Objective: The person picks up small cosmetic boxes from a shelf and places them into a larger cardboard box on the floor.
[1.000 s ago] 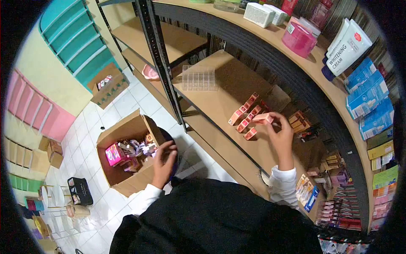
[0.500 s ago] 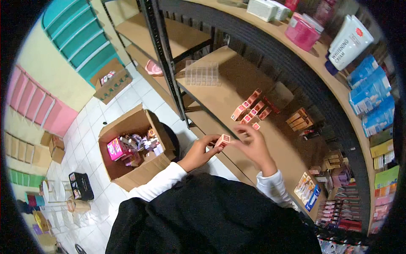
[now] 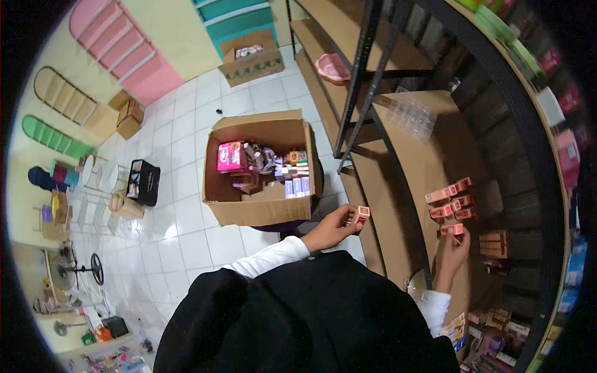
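My left hand (image 3: 333, 229) is closed around a small orange-pink cosmetics box (image 3: 362, 212), held up near the shelf's front edge. Over on the shelf (image 3: 407, 168), my right hand (image 3: 455, 252) grips the near side of another orange-pink cosmetics box (image 3: 450, 229). That box lies at the near end of a cluster of similar small boxes (image 3: 443, 210) set in short rows. My right fingertips are partly hidden by the box they hold.
A large open carton (image 3: 258, 211) with mixed packaged goods stands on the tiled floor to the left. A clear divided organiser (image 3: 410, 118) lies farther back on the shelf. Black metal uprights (image 3: 360, 81) rise beside it. A pink tray (image 3: 333, 67) rests on the neighbouring shelf.
My hands were close together in front of me; now the right has reached onto the shelf with a small box. The left still holds its box. My view has turned left.
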The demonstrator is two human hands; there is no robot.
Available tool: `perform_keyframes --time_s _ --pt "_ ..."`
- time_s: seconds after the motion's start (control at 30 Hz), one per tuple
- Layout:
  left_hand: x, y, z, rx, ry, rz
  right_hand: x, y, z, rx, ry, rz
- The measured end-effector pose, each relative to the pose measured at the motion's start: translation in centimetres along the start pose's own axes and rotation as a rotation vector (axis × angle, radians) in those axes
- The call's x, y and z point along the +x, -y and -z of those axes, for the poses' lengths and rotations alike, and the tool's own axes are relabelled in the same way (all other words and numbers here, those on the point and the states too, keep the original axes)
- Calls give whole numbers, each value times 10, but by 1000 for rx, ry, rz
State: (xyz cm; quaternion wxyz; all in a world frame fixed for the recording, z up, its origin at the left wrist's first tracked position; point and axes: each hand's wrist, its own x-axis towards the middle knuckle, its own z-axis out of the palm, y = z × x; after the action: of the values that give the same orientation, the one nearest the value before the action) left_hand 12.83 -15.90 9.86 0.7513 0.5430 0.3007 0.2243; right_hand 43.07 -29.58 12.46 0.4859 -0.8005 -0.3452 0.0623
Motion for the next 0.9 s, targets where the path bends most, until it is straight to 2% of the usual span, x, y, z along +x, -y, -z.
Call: perform_keyframes --time_s 0.03,0.07,0.17,0.23,0.33,0.67,0.73,0.83,0.87,0.9 --pt "-1 0 5 -41 -14 -19 -3 15 -2 -22 -42 22" --pt "-1 1 10 -81 -24 -36 -3 23 -8 -3 22 53" --pt "3 3 23 -163 -22 -63 -19 66 -56 474 514 -131" --pt "6 3 33 -209 -16 -76 -36 114 -96 390 558 -48" --pt "6 -5 59 -290 -36 -86 -50 142 -151 491 788 -203" --pt "-2 1 190 -321 -196 52 -73 171 -297 489 954 -223" --pt "-3 2 215 -305 -243 84 -75 190 -315 487 991 -306" --pt "1 16 266 -106 -341 109 -64 184 -344 -24 732 302" --pt "1 28 285 -27 -378 166 -60 177 -349 -285 647 317" --pt "3 45 303 54 -412 221 -59 166 -358 -298 594 330"
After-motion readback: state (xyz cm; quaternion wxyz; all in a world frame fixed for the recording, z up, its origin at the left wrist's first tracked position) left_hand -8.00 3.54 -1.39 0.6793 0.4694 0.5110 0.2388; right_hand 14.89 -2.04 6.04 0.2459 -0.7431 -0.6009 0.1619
